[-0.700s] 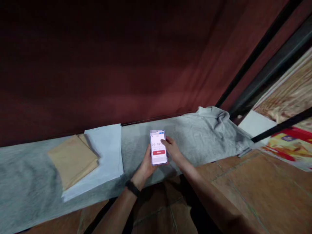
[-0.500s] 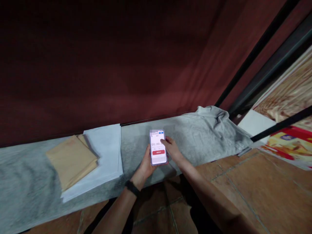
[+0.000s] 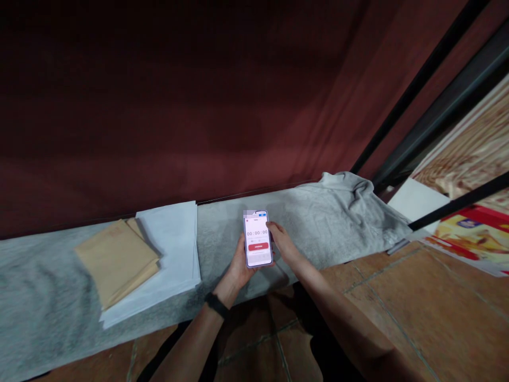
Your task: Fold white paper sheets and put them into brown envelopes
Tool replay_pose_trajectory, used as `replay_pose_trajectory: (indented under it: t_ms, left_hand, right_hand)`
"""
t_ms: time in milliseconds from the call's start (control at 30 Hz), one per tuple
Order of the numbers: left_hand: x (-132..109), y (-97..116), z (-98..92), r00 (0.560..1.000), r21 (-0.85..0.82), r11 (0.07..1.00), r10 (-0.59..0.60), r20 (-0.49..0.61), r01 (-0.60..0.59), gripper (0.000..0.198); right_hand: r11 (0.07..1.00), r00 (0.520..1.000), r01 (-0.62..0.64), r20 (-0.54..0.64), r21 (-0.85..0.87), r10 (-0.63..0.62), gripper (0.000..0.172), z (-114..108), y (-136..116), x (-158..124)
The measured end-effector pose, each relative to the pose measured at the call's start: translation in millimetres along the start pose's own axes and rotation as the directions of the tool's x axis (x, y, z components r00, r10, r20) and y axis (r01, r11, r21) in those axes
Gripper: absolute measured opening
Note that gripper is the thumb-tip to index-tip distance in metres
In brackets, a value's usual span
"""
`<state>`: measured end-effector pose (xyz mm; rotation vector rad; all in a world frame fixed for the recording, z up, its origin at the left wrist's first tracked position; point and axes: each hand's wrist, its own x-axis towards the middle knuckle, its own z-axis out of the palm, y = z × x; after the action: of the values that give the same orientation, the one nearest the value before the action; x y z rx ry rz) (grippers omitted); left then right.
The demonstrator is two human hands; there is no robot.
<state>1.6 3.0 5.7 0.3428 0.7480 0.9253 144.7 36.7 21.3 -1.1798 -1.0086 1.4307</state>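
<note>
A smartphone (image 3: pixel 258 257) with a lit screen is in my left hand (image 3: pixel 240 265), which is wrapped round its lower left side. Its screen displays a row of zeros like a timer above a red button. Fingertips show at the phone's lower right edge. My right hand (image 3: pixel 283 241) is beside the phone's right side, one finger stretched out at the upper right edge of the screen. The other fingers of that hand are partly hidden. A black wristband (image 3: pixel 217 306) is on my left wrist. Below the phone lies a grey cloth (image 3: pixel 222 223).
Brown paper envelopes (image 3: pixel 117 260) lie on white paper sheets (image 3: pixel 175 233) at the left. The cloth is bunched (image 3: pixel 345 193) at the right. Behind rises a dark red wall (image 3: pixel 222 122). Black bars (image 3: pixel 417 85), a red-and-yellow printed box (image 3: pixel 473 231) and floor tiles (image 3: pixel 397 286) are at the right.
My right finger has moved off the last digits towards the right edge of the screen, so the full row of zeros shows. My left hand keeps its hold on the smartphone.
</note>
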Motion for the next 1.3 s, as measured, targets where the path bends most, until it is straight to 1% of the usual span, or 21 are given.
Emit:
replay_pose_trajectory:
  t_ms: [133,200,333,433,500,567,667,767,900,967,1067,1133,1233,1300]
  left_hand:
    - [1.7,1.0,2.5,0.999,-0.036,0.999,0.029,-0.019,-0.03,0.063]
    - [2.9,2.2,4.2,0.999,-0.064,0.997,0.034,-0.016,-0.035,0.062]
    - [5.6,5.1,9.0,0.999,-0.102,0.994,0.043,-0.007,-0.043,0.061]
    - [7.7,5.8,12.4,0.999,-0.091,0.995,0.035,0.01,-0.034,0.063]
    - [9.4,5.2,14.0,0.999,-0.076,0.997,0.032,0.018,-0.03,0.064]
    - [10.9,4.1,15.3,0.999,-0.069,0.997,0.032,0.021,-0.031,0.065]
    - [12.1,2.7,17.6,0.999,-0.071,0.997,0.037,0.018,-0.035,0.065]
    - [12.0,2.0,20.3,0.999,-0.065,0.997,0.037,0.006,-0.037,0.063]
    - [13.7,0.3,21.1,0.997,-0.051,0.998,0.037,-0.065,-0.04,0.058]
    - [15.3,-1.1,19.7,0.994,-0.045,0.998,0.049,-0.095,-0.053,0.055]
    - [15.6,-2.2,17.3,0.993,-0.042,0.997,0.054,-0.107,-0.059,0.053]
    - [13.3,-1.0,16.6,0.993,-0.034,0.998,0.058,-0.107,-0.062,0.055]
    - [6.9,4.1,15.8,0.99,0.021,0.997,0.081,-0.112,-0.079,0.056]
    - [2.1,8.7,13.8,0.984,0.088,0.992,0.107,-0.143,-0.095,0.054]
  right_hand:
    - [1.0,0.998,0.01,0.054,0.007,-0.01,0.037,-2.9,1.4,-1.6]
    - [1.0,0.997,0.016,0.077,0.001,-0.016,0.037,-4.9,2.6,-3.0]
    - [1.0,0.986,0.007,0.169,-0.012,-0.005,0.032,-12.3,2.3,-7.1]
    - [1.0,0.98,-0.023,0.197,0.017,0.019,0.024,-18.0,0.1,-9.1]
    - [0.998,0.979,-0.041,0.202,0.042,0.032,0.024,-19.9,-1.1,-9.2]
    - [0.997,0.981,-0.053,0.189,0.06,0.041,0.027,-20.3,-1.6,-8.6]
    - [0.994,0.987,-0.07,0.152,0.089,0.056,0.026,-19.4,-1.7,-8.2]
    - [0.986,0.987,-0.094,0.141,0.14,0.075,0.026,-18.4,-2.3,-9.7]
    - [0.977,0.991,-0.081,0.117,0.195,0.059,0.026,-16.3,-5.6,-13.7]
    - [0.976,0.993,-0.092,0.092,0.199,0.074,0.026,-14.7,-7.4,-15.6]
    - [0.973,0.992,-0.119,0.065,0.198,0.108,0.029,-12.0,-8.0,-17.0]
    - [0.968,0.992,-0.12,0.06,0.221,0.109,0.031,-11.0,-6.7,-16.7]
    - [0.957,0.994,-0.109,0.058,0.27,0.097,0.031,-11.6,-3.9,-15.1]
    - [0.953,0.995,-0.1,0.05,0.286,0.089,0.032,-13.6,-2.6,-13.6]
